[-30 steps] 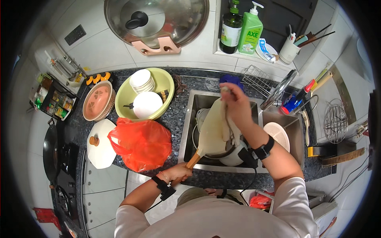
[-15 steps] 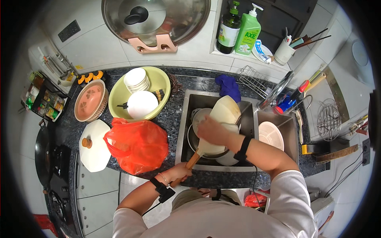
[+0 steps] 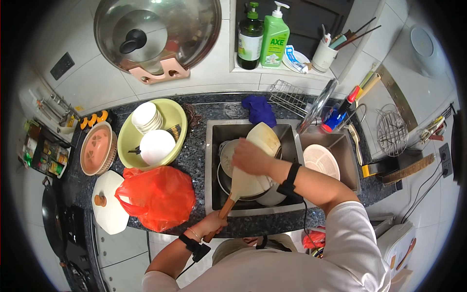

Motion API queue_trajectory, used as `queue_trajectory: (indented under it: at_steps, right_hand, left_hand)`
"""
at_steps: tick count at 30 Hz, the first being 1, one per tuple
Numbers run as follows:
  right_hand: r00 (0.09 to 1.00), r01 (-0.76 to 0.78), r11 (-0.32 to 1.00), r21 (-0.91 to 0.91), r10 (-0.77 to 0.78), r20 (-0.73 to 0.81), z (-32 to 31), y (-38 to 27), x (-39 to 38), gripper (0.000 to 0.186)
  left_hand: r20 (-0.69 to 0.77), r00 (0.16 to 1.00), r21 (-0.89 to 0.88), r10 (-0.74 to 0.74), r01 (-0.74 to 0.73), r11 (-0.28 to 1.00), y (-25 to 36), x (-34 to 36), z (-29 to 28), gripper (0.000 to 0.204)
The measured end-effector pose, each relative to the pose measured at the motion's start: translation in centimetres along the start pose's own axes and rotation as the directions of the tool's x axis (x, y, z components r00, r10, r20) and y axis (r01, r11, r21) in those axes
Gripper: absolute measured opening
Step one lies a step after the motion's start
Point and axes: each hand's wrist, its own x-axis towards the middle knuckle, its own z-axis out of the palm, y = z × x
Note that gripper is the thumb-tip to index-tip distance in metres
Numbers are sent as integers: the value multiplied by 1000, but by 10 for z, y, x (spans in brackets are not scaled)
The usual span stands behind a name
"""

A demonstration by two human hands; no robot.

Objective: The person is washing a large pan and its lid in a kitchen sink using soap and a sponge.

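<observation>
A cream pan [image 3: 265, 137] with a wooden handle [image 3: 226, 208] is held tilted over the left sink basin [image 3: 210, 160]. My left hand [image 3: 210, 225] is wrapped round that handle at the basin's front edge. On the pan's pale surface lies my right hand [image 3: 250, 156], its fingers bent and close together; whatever may be under them is hidden. Beneath the pan, a dark-rimmed pan [image 3: 221, 181] and other pale cookware sit in the basin, partly covered.
To the left stand a red plastic bag [image 3: 158, 198], a white lid [image 3: 111, 214], a green basin [image 3: 181, 124] of bowls and a pink basket [image 3: 98, 148]. A blue cloth [image 3: 259, 110] and the faucet [image 3: 318, 104] are behind. The right basin holds a pink strainer [image 3: 322, 162].
The whole view has shifted, so the counter sits lower and further left in the picture. My right hand has slid slightly toward the pan's far end. My left hand keeps the handle.
</observation>
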Motion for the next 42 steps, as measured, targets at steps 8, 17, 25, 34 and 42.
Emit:
queue_trajectory:
  at_steps: [8, 17, 25, 34, 42]
  right_hand:
    - [809, -537, 696, 477, 585, 56, 36, 95, -25, 30]
    - [455, -616, 90, 782, 851, 260, 99, 123, -75, 41]
    - [351, -477, -87, 875, 894, 280, 120, 103, -104, 46]
    - [500, -466, 679, 567, 731, -464, 32, 29, -81, 18]
    - [728, -339, 204, 919, 675, 119, 73, 87, -108, 23]
  left_hand:
    - [-12, 1000, 0, -16, 16, 1000, -9, 5, -6, 11]
    - [-19, 995, -18, -103, 102, 995, 4, 0, -8, 14]
    - [-71, 977, 11, -201, 202, 979, 9, 1, -4, 15]
    - [-358, 924, 185, -138, 214, 959, 4, -12, 17, 15]
    - [-323, 945, 273, -52, 146, 951, -30, -19, 3, 13]
